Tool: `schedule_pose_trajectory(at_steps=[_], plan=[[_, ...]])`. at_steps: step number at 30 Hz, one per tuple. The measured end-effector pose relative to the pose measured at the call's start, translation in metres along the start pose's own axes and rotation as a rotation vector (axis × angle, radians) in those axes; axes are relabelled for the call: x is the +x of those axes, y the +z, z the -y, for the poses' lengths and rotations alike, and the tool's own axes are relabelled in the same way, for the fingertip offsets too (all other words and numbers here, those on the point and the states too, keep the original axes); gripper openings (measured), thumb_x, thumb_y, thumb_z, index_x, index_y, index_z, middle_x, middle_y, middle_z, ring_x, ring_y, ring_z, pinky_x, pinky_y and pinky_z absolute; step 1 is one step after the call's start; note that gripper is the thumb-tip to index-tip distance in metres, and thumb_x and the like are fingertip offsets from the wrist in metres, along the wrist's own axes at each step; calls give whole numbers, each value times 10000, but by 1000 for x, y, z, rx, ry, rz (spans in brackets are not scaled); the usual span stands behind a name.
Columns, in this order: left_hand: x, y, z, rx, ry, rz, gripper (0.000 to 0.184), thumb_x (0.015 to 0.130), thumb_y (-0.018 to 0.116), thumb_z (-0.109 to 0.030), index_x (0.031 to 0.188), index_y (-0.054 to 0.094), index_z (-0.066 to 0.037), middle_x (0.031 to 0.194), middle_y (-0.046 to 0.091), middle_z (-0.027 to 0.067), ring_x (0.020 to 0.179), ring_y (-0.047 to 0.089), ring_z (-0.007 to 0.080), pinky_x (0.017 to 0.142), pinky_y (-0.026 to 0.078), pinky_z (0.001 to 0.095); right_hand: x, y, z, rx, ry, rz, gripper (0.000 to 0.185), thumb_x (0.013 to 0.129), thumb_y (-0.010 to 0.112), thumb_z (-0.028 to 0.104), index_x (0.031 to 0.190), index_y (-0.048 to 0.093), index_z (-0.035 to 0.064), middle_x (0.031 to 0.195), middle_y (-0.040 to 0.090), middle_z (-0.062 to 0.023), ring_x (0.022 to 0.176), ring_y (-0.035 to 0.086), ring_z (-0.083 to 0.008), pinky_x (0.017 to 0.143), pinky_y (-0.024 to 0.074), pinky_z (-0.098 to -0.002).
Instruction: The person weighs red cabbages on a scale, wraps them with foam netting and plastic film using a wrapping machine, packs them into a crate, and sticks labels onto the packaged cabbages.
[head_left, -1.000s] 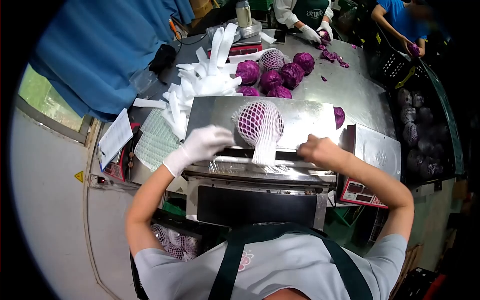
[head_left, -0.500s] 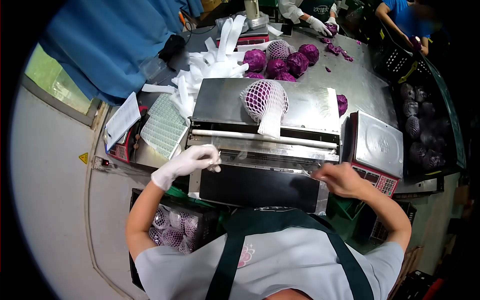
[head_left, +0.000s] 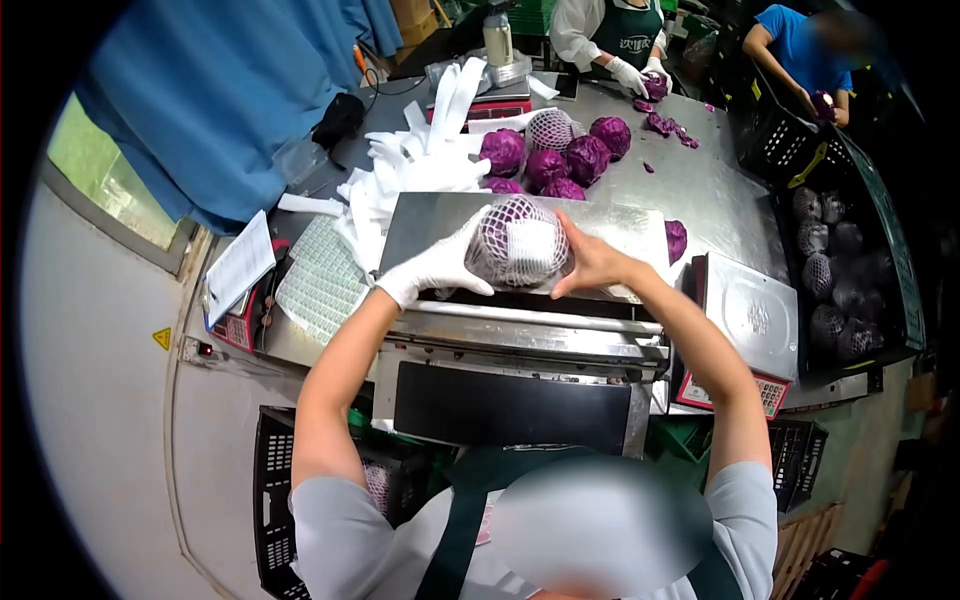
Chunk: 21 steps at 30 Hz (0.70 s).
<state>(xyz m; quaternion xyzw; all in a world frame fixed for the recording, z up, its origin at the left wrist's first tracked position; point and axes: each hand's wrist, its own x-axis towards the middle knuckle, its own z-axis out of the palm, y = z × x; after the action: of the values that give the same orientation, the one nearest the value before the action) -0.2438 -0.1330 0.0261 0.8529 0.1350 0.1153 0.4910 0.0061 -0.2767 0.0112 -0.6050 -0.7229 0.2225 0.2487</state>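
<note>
A metal bench (head_left: 705,190) spans the upper half of the frame, and a blue curtain (head_left: 220,110) hangs at upper left. The machine (head_left: 520,342) stands at centre, with a flat metal plate behind, a white roller across it and a black pad (head_left: 515,405) in front. A dark crate (head_left: 890,225) of netted heads sits at right. White strips (head_left: 410,175) lie heaped above and left of the plate. A scale (head_left: 752,310) is just right of the machine; a pale mat (head_left: 322,280) and a clipboard (head_left: 240,268) are at left.

At centre, the netted cabbage (head_left: 522,242) is over the plate, between both hands. The gloved left hand (head_left: 440,262) presses its left side, thumb below; the bare right hand (head_left: 592,258) cups its right side, fingers spread. Both grips are curved around it, holding it between them.

Loose cabbages (head_left: 588,158) cluster beyond the plate. At top, a co-worker's gloved hands (head_left: 640,78) hold another cabbage (head_left: 656,88), with purple scraps (head_left: 672,128) just below.
</note>
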Motion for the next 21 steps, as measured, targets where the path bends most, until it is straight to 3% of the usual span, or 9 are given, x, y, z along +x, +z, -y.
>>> schedule_pose_trajectory(at_steps=[4,6,10,12,14,16,18,20,21], plan=[[21,15,-2,23,-63,-161,1071,463,853,-173,1363,284,-57,1283,467,134,1191,442,209,1017,335,319,14,2,4,214,33,-107,1147,498,836,450,1376,220,45,1201,518,-215,1105,513,-348,977,394,-378],[22,18,0,33,-2,-291,927,471,849,-167,1280,416,-34,1155,571,110,1047,546,182,931,422,301,17,-1,0,261,61,-108,1089,487,849,388,1348,291,26,1162,547,-202,1074,535,-325,963,409,-359],[-1,23,-9,-99,9,-272,819,501,855,-205,1198,481,9,1102,599,105,997,560,153,906,434,293,-2,-10,33,305,149,-107,994,502,820,455,1257,418,-51,1121,569,-208,1007,574,-302,919,444,-370],[-30,32,-37,-179,-11,-221,737,557,850,-276,1138,517,31,1056,612,93,965,563,143,893,439,297,-31,-12,61,330,153,-76,1040,488,779,587,1199,453,-98,1054,598,-226,946,600,-311,870,474,-390],[-69,52,-70,-500,-177,-94,709,615,815,-371,1125,527,28,1059,605,94,950,566,154,889,440,301,-70,-1,86,446,230,16,950,574,761,551,1197,454,-96,1036,605,-213,940,604,-302,870,474,-379],[-111,73,-93,-453,-386,63,714,698,709,-504,1143,523,21,1079,596,109,969,567,171,888,442,298,-110,12,116,735,307,193,843,681,709,524,1172,463,-115,989,609,-233,863,628,-239,776,515,-354],[-144,106,-86,-760,-696,152,762,754,600,-582,1218,465,7,1096,588,125,1012,558,194,901,438,316,-134,22,143,987,756,528,835,750,566,634,1184,470,-72,970,607,-218,830,634,-248,704,534,-372],[-153,123,-109,-800,-1066,230,853,793,266,-751,1245,470,-58,1160,556,147,1061,536,229,869,453,375,-145,51,140,1113,910,699,894,754,433,730,1173,480,-58,900,609,-195,692,627,-218,557,527,-317],[-156,131,-99,-841,-1093,287,876,777,219,-773,1270,443,-84,1169,547,137,1065,523,215,865,444,364,-151,69,132,1118,939,763,899,757,316,774,1135,519,-16,789,598,-153,577,587,-182,456,470,-254]])
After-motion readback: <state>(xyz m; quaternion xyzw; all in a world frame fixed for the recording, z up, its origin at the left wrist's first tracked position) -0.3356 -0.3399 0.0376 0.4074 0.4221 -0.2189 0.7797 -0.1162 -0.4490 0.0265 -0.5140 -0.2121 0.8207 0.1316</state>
